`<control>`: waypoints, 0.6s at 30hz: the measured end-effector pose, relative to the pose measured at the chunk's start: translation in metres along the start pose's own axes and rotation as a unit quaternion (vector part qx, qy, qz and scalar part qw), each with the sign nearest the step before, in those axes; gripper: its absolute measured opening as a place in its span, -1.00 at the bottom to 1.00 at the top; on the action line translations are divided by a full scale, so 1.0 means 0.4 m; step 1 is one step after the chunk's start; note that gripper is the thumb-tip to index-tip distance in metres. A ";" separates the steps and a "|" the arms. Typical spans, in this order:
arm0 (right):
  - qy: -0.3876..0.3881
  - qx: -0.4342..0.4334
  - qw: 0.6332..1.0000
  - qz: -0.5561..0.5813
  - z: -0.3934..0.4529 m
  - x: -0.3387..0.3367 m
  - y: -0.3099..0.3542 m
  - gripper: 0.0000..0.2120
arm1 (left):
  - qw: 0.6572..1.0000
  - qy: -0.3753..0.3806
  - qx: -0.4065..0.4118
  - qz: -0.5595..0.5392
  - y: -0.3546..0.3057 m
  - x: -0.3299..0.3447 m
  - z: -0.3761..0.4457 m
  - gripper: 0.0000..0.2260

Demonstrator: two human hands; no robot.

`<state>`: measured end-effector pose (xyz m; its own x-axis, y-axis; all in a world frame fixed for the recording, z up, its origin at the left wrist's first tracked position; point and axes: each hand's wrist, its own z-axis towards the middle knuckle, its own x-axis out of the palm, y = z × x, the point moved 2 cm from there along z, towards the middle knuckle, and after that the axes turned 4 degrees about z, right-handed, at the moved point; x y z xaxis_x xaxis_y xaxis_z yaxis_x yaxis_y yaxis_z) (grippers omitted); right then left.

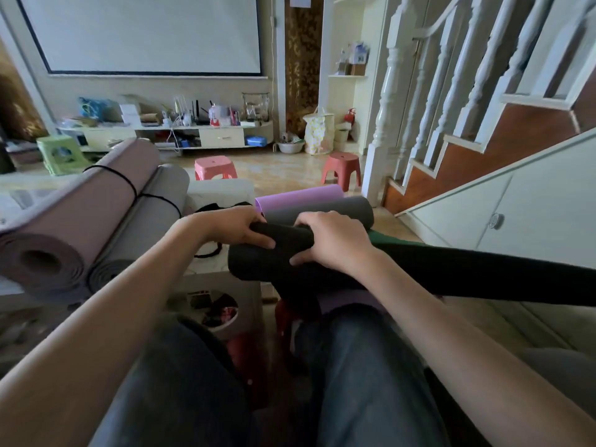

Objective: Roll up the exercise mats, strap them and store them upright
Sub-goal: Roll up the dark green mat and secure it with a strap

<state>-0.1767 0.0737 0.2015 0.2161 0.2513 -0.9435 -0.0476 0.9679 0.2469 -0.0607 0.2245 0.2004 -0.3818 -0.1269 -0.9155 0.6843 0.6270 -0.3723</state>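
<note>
Head view, containers: a white round bowl point(222, 312) under the table holds dark and pink bits, too blurred to name.
Black foam exercise mat point(483, 272): across the lap, long axis left-right, rolled end leftward.
Left hand point(238, 229): curled over the roll's top.
Right hand point(332, 240): curled, gripping the roll.
Beside: two strapped rolled mats, mauve point(84, 217) and grey point(142, 227).

Both forearms reach forward over the knees. The left hand point(240, 229) curls over the black mat point(267, 256), thumb on its near side. Just right of it, the right hand point(335, 241) grips the same roll, fingertips seemingly tucked underneath.
</note>
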 end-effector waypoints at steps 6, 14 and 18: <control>-0.194 -0.023 0.971 -0.139 -0.065 -0.020 -0.022 -0.53 | 0.999 -0.019 -0.024 -0.015 0.047 -0.039 -0.069 -0.80; 0.151 0.150 0.973 0.086 -0.094 0.081 -0.072 -0.40 | 0.981 0.169 -0.096 0.007 0.030 0.016 -0.070 -0.77; 0.285 0.178 0.935 0.113 -0.101 0.212 -0.117 -0.41 | 0.962 0.227 -0.135 0.074 0.041 0.185 -0.054 -0.57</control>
<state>-0.1957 0.0498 0.1009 -0.3195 0.5100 -0.7986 0.3196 0.8514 0.4158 -0.0910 0.2419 0.1299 -0.5669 0.2885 -0.7717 0.5890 0.7968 -0.1349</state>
